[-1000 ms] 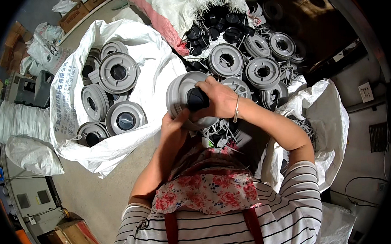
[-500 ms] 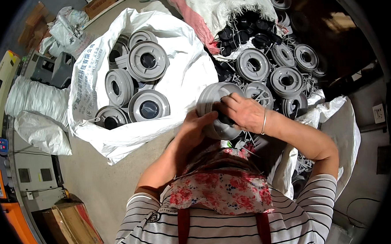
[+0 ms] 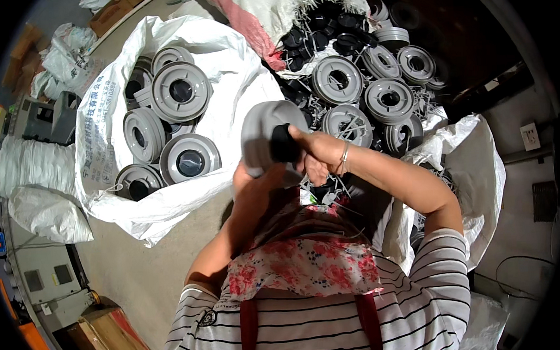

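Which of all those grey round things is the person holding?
The grey disc in the middle, held up between the left hand and right hand, with a black cap on it. The others lie in the white sack or the pile.

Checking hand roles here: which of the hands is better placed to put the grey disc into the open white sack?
Left, probably. The left hand grips the grey disc from below, on the white sack's side; the right hand is on the black cap.

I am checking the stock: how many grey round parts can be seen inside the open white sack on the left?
5 in the white sack: one on top, one behind it, one tilted left, one lower right, one lowest. More may be hidden.
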Motion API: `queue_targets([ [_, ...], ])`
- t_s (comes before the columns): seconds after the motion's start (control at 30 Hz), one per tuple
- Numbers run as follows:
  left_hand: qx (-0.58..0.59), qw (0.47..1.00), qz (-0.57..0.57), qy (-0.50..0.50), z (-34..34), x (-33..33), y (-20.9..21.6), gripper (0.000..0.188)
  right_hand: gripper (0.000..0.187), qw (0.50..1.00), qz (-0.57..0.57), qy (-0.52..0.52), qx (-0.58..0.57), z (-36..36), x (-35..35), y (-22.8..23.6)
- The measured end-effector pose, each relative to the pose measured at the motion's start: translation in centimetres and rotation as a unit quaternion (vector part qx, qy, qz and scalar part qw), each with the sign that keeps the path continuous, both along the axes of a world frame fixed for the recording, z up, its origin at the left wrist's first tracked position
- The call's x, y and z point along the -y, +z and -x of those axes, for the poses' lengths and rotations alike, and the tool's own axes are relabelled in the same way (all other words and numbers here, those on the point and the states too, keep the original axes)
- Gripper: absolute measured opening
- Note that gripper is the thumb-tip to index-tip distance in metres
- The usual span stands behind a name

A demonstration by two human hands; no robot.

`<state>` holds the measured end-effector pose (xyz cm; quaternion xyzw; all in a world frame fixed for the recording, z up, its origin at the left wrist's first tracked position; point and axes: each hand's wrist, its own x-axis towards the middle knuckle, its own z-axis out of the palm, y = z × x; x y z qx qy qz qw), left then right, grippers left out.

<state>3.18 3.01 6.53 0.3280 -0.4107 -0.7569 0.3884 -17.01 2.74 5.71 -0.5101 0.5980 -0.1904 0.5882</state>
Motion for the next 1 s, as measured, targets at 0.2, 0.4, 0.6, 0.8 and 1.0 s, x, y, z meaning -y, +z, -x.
queue_targets([
  [0.2,0.102,0.986,0.126,0.035,-1.0,0.1,-0.4,0.047,0.037,1.000,-0.003,0.000,0.025,-1.4,-0.3,-0.1],
  [0.4,0.426,0.742,0.422,0.298,-5.5,10.0,5.2,0.106,0.055,0.864,0.343,-0.094,-0.357,4.0,5.4,-5.2],
  [0.6,0.262,0.883,0.356,0.160,-3.1,10.1,3.7,0.065,0.039,0.785,0.164,0.043,-0.596,14.6,10.8,-14.5],
  [0.8,0.044,0.995,0.057,0.065,-1.4,8.7,-4.1,0.054,0.046,0.887,0.312,-0.294,-0.171,10.7,8.7,-2.6],
  [1.0,-0.202,0.959,-0.074,-0.185,1.2,7.9,-3.4,0.067,0.035,0.873,0.013,-0.239,0.426,5.7,6.2,-2.6],
])
